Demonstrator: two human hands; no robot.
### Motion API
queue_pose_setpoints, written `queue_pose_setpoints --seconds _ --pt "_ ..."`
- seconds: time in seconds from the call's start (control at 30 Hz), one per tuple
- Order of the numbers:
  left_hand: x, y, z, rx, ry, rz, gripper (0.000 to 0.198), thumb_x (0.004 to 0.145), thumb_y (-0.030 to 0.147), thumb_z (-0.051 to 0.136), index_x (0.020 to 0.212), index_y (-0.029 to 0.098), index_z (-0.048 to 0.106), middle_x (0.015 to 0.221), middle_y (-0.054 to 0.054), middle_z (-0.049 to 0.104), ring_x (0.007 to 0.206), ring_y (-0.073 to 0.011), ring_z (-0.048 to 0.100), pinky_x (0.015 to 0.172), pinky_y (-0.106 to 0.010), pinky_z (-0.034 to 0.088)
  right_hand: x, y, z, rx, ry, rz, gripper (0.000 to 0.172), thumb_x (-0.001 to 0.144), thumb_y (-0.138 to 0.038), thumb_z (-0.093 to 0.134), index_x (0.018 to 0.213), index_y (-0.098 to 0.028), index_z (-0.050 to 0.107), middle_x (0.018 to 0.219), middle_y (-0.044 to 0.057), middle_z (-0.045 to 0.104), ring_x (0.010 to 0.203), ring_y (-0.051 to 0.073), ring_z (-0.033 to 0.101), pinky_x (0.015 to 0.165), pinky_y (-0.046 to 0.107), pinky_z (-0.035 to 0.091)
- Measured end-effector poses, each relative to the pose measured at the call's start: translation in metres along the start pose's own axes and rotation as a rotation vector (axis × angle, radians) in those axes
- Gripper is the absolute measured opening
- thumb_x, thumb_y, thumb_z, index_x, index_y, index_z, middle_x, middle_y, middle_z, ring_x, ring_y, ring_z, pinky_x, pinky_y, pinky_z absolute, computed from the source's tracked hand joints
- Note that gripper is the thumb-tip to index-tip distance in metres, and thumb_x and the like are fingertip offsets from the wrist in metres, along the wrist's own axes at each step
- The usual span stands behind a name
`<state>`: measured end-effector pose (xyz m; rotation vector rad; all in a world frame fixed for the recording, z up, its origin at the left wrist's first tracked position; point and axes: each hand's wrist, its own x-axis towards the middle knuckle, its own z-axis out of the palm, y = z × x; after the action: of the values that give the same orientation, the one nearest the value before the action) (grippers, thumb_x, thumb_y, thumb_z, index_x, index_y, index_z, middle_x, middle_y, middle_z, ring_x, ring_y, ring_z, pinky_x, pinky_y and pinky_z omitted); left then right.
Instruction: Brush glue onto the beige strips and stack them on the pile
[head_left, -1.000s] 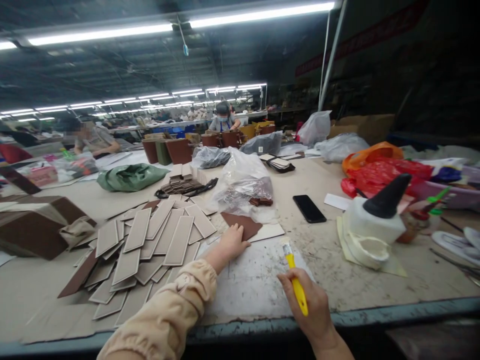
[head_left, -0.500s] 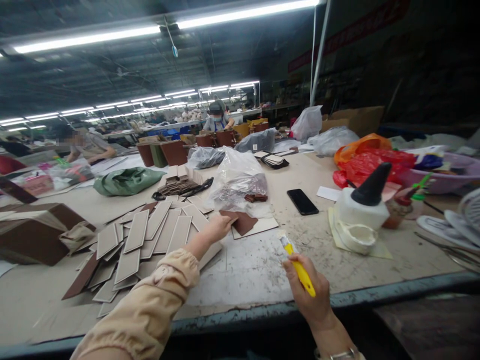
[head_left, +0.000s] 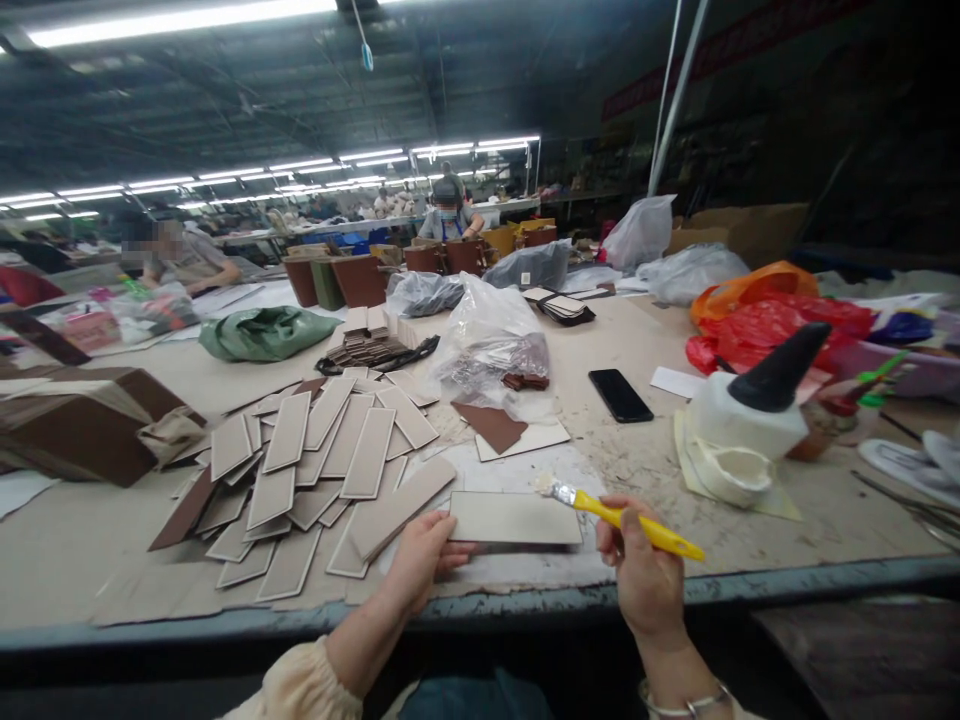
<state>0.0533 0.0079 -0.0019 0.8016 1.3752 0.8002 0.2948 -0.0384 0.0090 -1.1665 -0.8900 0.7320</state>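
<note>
My left hand (head_left: 426, 556) grips the left end of a pale rectangular panel (head_left: 517, 520), held just above a white sheet (head_left: 491, 568) near the table's front edge. In my right hand (head_left: 646, 562) is a yellow-handled paintbrush (head_left: 645, 530). Its bristles, coated in something whitish, are over the panel's far edge; whether they touch it I cannot tell. Left of the panel spreads a loose heap of beige panels with pale borders (head_left: 330, 450). Beyond it lie a brown piece (head_left: 491, 425) and another pale panel (head_left: 540, 437).
A black phone (head_left: 619, 395) lies beyond my right hand. To the right stands a white bottle with a black cone top (head_left: 750, 410), beside a tape roll (head_left: 739, 472). Plastic bags (head_left: 491, 345) and a brown box-shaped stack (head_left: 90, 420) sit around the table. Co-workers (head_left: 450, 210) sit farther back.
My left hand has come back from the brown piece and now holds a pale panel near me. My right hand has turned the paintbrush so its bristles point left over the panel.
</note>
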Motion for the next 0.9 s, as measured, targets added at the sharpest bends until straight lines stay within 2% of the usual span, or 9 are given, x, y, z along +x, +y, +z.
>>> queue_pose_setpoints --seconds 0.07,0.1,0.17,0.23,0.33,0.43,0.5,0.63,0.9 --pt "0.002 -0.007 -0.008 0.231 -0.02 0.029 0.033 0.083 0.042 0.06 0.096 0.011 0.06 0.069 -0.005 0.068 0.06 -0.0158 0.068 0.049 -0.02 0.051 -0.003 0.004 0.006 -0.015 -0.076 0.046 0.037 0.091 -0.052 0.049 0.095 -0.016 0.058 0.055 -0.003 0.051 0.045 0.01 0.042 0.041 0.021 0.035" --pt "0.003 -0.008 -0.014 0.385 -0.008 0.096 0.034 0.084 0.042 0.057 0.098 0.011 0.061 0.065 -0.004 0.067 0.059 -0.0165 0.067 0.051 -0.022 0.051 -0.005 0.005 0.01 -0.026 -0.112 0.067 0.038 0.09 -0.053 0.05 0.094 -0.016 0.059 0.054 -0.003 0.051 0.045 0.01 0.042 0.041 0.021 0.035" --pt "0.003 -0.009 -0.029 0.692 0.051 0.325 0.034 0.086 0.038 0.054 0.106 0.012 0.062 0.067 -0.004 0.066 0.064 -0.0179 0.067 0.061 -0.027 0.054 -0.008 0.006 0.018 -0.05 -0.162 0.114 0.039 0.09 -0.053 0.051 0.094 -0.016 0.059 0.054 -0.004 0.05 0.045 0.01 0.042 0.042 0.021 0.035" --pt "0.001 -0.008 -0.043 0.921 0.047 0.618 0.03 0.088 0.031 0.051 0.112 0.016 0.063 0.082 -0.007 0.068 0.078 -0.0185 0.066 0.076 -0.03 0.053 -0.012 0.006 0.027 -0.068 -0.191 0.161 0.039 0.089 -0.054 0.051 0.094 -0.016 0.059 0.054 -0.004 0.05 0.045 0.01 0.041 0.043 0.021 0.034" --pt "0.0 -0.011 -0.056 1.06 -0.132 0.967 0.027 0.092 0.023 0.046 0.109 0.02 0.066 0.105 -0.01 0.066 0.098 -0.0186 0.062 0.09 -0.03 0.05 -0.016 0.006 0.04 -0.079 -0.23 0.22 0.04 0.088 -0.056 0.052 0.092 -0.017 0.06 0.055 -0.004 0.049 0.046 0.01 0.039 0.043 0.022 0.033" --pt "0.005 -0.018 -0.06 1.073 -0.237 1.199 0.025 0.092 0.017 0.047 0.106 0.019 0.067 0.107 -0.009 0.067 0.1 -0.0187 0.061 0.091 -0.033 0.051 -0.019 0.01 0.053 -0.09 -0.286 0.239 0.041 0.088 -0.056 0.052 0.091 -0.016 0.06 0.054 -0.004 0.048 0.045 0.009 0.038 0.044 0.022 0.032" --pt "0.01 -0.023 -0.06 1.06 -0.232 1.271 0.022 0.092 0.014 0.049 0.104 0.018 0.067 0.103 -0.008 0.068 0.097 -0.0182 0.062 0.088 -0.033 0.053 -0.02 0.014 0.061 -0.101 -0.326 0.239 0.041 0.088 -0.056 0.052 0.091 -0.016 0.06 0.054 -0.004 0.049 0.044 0.009 0.039 0.044 0.022 0.032" --pt "0.015 -0.028 -0.059 1.016 -0.183 1.328 0.018 0.09 0.013 0.053 0.101 0.018 0.067 0.099 -0.007 0.07 0.095 -0.0172 0.064 0.085 -0.03 0.055 -0.021 0.017 0.073 -0.118 -0.377 0.22 0.039 0.088 -0.056 0.052 0.09 -0.017 0.059 0.053 -0.004 0.051 0.044 0.009 0.04 0.044 0.021 0.034" --pt "0.011 -0.026 -0.057 1.018 -0.154 1.364 0.017 0.089 0.011 0.054 0.098 0.017 0.066 0.096 -0.007 0.071 0.094 -0.0173 0.066 0.084 -0.031 0.056 -0.018 0.02 0.081 -0.21 -0.448 0.185 0.037 0.089 -0.055 0.05 0.086 -0.019 0.057 0.051 -0.004 0.053 0.044 0.012 0.045 0.045 0.023 0.036"
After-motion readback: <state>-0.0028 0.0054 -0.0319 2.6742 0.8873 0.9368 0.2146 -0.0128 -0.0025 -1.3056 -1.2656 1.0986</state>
